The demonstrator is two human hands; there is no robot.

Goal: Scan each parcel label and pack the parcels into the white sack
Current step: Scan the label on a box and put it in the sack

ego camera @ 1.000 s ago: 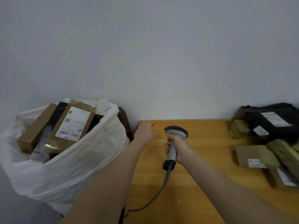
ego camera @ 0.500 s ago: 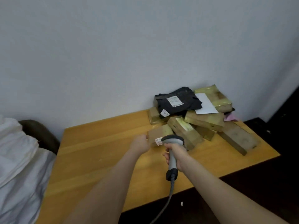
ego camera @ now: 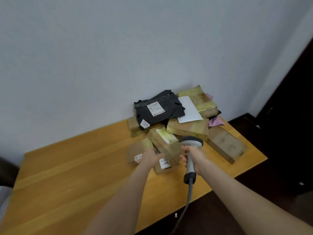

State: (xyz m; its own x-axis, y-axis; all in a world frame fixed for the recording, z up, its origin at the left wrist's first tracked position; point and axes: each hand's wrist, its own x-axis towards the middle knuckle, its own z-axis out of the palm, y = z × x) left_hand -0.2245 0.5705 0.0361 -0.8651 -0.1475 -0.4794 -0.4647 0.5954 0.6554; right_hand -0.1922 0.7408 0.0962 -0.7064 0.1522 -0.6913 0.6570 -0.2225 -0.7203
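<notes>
Nearest the person, the scanner's cable (ego camera: 186, 206) hung off the front edge of the table (ego camera: 67, 184). It could snag on that edge and jerk the aim at the moment of a scan. The right grip (ego camera: 196, 156) was closed around the handle of the scanner (ego camera: 191, 143), whose head pointed into the parcels. The left grip (ego camera: 152, 156) lay against the near end of a tilted brown box (ego camera: 167, 143), its fingers hidden behind the box, so I could not tell whether it truly held the box or only touched it. That box leaned on a flatter box (ego camera: 165, 167) with its label facing up. Pulling the tilted one out carelessly would probably drag the lower one towards the table edge. A small box (ego camera: 135, 156) just to the left also showed a label, so with two labels so close together the scanner might read the wrong one. Further back, the other parcels lay heaped against the wall, with a black mailer (ego camera: 157, 111) and a loose white sheet (ego camera: 189, 111) on top. Disturbing the front of the heap could send those sliding. A long box (ego camera: 227, 146) near the right edge of the table looked the likeliest to fall. Of the white sack (ego camera: 3, 199) only a pale sliver showed at the far left, well apart from the pile, so a weak hold might fail on the way across.
</notes>
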